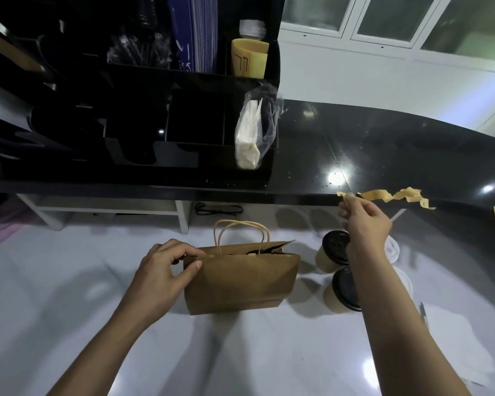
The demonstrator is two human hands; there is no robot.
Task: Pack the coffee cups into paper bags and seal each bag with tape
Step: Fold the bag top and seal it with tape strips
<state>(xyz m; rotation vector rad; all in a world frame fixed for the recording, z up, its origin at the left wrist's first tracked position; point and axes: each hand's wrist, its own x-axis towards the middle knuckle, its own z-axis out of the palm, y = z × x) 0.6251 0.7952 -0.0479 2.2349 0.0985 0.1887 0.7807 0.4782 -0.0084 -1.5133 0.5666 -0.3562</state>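
So, my left hand (166,267) pinches the top corner of the paper bag (240,284) between thumb and curled fingers (196,265), pressing the mouth closed so it lies flat for sealing. The far end gapes a little. To the right, two lidded coffee cups (330,254) stand beneath my right hand (366,221). Its fingertips pinch one end of a curling tape strip (389,195), held high, I'd say, so it sticks to nothing.
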